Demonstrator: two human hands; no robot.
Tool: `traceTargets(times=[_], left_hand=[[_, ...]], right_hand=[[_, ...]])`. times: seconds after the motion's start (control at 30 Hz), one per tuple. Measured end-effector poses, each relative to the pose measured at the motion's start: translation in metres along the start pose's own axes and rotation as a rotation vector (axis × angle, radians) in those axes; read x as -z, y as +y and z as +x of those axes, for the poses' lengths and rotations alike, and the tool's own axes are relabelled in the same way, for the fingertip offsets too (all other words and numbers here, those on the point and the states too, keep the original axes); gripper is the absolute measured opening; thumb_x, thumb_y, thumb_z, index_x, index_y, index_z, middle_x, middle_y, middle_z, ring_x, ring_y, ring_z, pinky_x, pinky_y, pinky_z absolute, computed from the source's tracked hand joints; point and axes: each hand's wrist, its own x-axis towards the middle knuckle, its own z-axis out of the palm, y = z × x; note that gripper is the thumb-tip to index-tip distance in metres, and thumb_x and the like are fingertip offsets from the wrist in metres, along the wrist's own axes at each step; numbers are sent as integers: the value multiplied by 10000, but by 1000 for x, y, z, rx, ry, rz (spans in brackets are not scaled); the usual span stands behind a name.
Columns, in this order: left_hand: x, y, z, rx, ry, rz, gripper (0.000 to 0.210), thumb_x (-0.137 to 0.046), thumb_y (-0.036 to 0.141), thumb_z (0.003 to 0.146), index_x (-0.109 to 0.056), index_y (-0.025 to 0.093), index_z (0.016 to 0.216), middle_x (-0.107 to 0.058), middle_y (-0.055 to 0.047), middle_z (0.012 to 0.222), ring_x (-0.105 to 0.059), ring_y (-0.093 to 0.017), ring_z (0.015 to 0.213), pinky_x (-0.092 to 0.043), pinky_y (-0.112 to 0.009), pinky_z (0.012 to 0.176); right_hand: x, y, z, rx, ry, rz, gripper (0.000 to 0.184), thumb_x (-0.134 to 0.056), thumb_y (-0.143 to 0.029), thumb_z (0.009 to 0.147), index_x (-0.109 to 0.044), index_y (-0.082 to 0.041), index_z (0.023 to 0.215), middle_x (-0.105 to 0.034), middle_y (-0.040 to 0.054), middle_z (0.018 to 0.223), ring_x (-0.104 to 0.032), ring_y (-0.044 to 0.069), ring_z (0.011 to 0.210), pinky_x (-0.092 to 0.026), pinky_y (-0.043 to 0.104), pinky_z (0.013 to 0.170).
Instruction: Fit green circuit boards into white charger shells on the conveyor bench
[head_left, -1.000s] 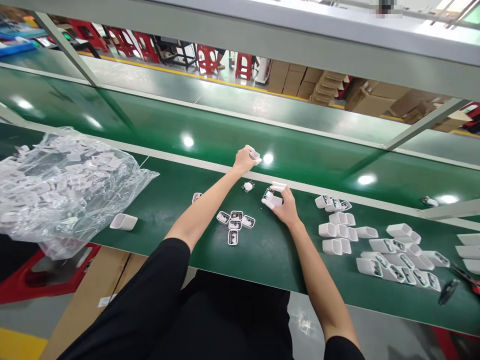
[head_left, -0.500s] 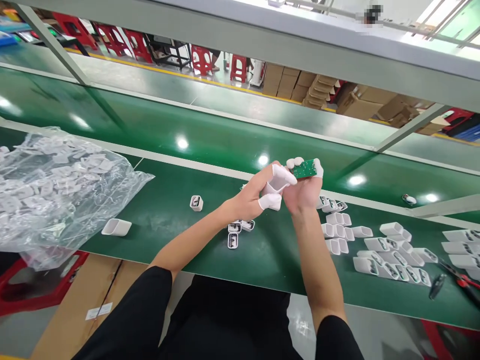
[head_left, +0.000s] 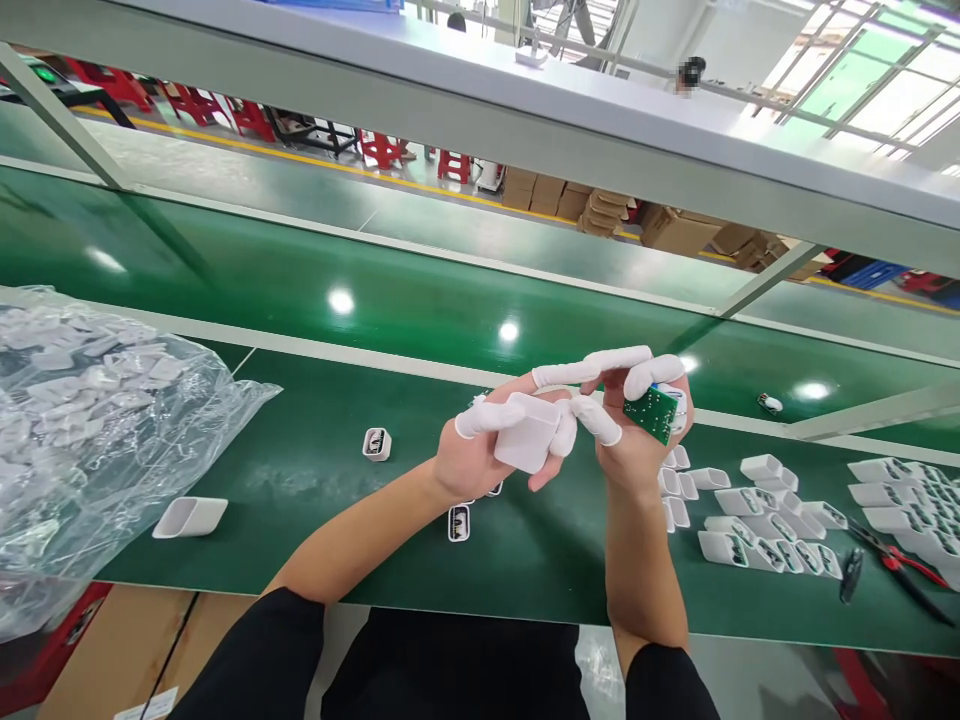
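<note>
In the head view, we have our left hand curled around a white casing, gripping it between white-capped fingers, while our right hand is half closed, palm up, pinching a green circuit board. The casing is tilted, its smooth, rounded-corner wall towards us; we cannot tell where its opening points. Just right of it, the board turns a dotted face to us, a white part behind. Beyond the casing runs the table's pale rail; nearer us than it lies the front edge. Well left of it sits a clear bag; well right, grouped white cases and red-handled pliers.
</note>
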Motion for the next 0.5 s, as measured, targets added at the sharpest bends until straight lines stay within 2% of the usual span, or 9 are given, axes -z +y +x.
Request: traceTargets(times=[0.1, 0.2, 0.27, 0.37, 0.5], left_hand=[[0, -2, -2, 34, -57, 5, 895, -758, 604, 902, -580, 176, 1667, -671, -20, 811, -566, -165, 470, -395, -322, 466], [-2, -3, -3, 62, -108, 1, 929, -761, 632, 908, -558, 171, 1688, -668, -19, 802, -559, -164, 464, -399, -318, 458], [-3, -4, -3, 70, -121, 9, 949, -755, 651, 904, -555, 162, 1692, -669, -26, 807, -563, -169, 466, -401, -323, 458], [-4, -8, -4, 63, -119, 22, 952, -749, 658, 897, -559, 166, 1690, -670, -30, 815, -560, -172, 469, -410, -330, 461], [-2, -12, -5, 56, -131, 27, 899, -743, 656, 904, -590, 178, 1649, -675, -25, 807, -555, -166, 463, -413, -322, 457]], right_hand=[[-6, -5, -3, 18, 93, 4, 500, -1034, -253, 815, -541, -305, 882, -603, -65, 812, -729, 207, 778, -655, 426, 750], [-9, -10, -2, 18, 169, 25, 447, -963, -247, 905, -523, -308, 864, -622, -70, 767, -712, 199, 674, -655, 425, 681], [-6, -12, -2, 27, 199, 28, 405, -924, -250, 947, -533, -312, 864, -616, -76, 747, -715, 199, 661, -671, 430, 695], [1, -11, -2, 50, 176, -35, 391, -946, -240, 914, -563, -310, 868, -625, -72, 779, -752, 206, 736, -682, 425, 741], [5, -7, -6, 51, 108, -38, 463, -1024, -219, 804, -576, -309, 877, -681, -52, 886, -770, 219, 876, -684, 417, 777]])
